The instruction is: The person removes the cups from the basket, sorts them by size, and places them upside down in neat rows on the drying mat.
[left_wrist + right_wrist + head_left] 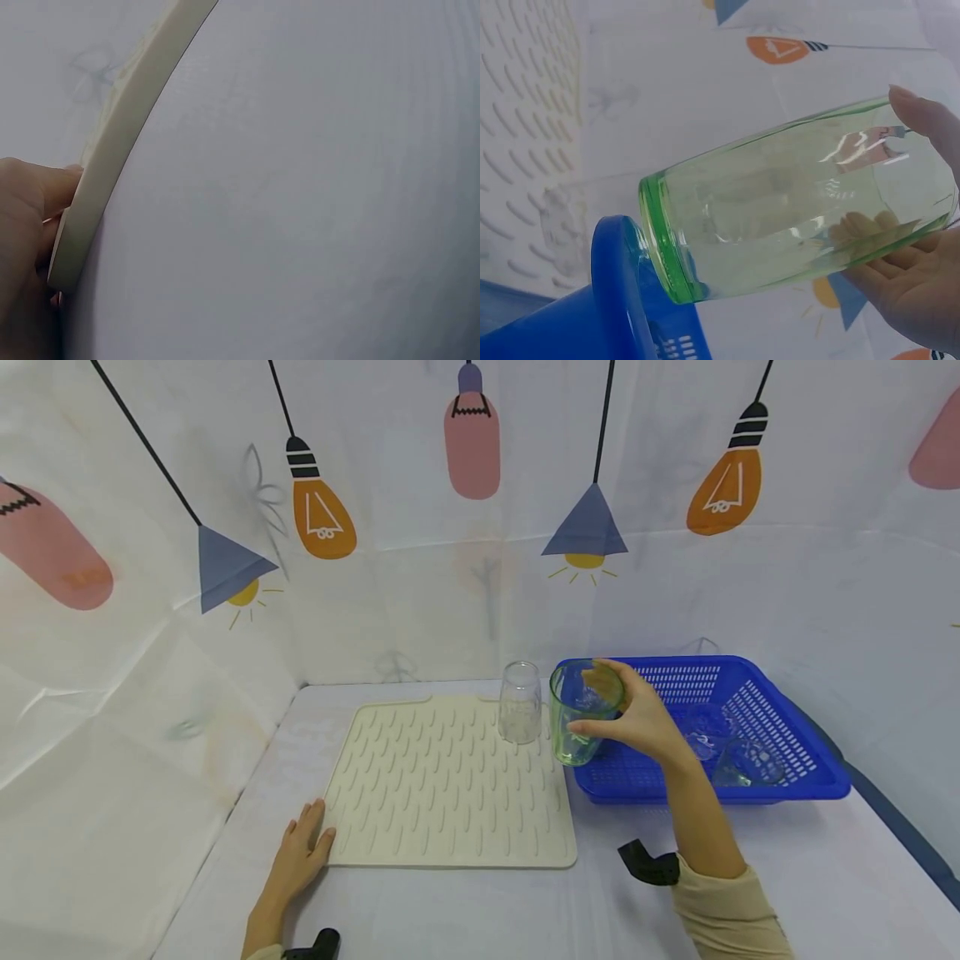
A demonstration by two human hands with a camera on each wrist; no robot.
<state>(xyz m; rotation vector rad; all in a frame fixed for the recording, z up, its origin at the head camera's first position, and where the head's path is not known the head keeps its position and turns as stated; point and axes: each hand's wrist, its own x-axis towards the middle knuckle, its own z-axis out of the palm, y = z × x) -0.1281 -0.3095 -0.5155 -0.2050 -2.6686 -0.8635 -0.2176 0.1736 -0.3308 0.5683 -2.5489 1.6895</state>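
Note:
My right hand grips a green-tinted drinking glass near its upper end, thumb on one side and fingers on the other. The glass is tilted and hangs over the left edge of a blue plastic basket. In the right wrist view, its thick green base is close to the basket's rim. A clear glass stands at the back right of a cream ridged mat. My left hand rests at the mat's front left corner, thumb touching its edge.
Clear glasses lie inside the basket, on the table's right side. A white sheet printed with lamps hangs behind the table and along its sides. White cloth covers the tabletop in front of the mat.

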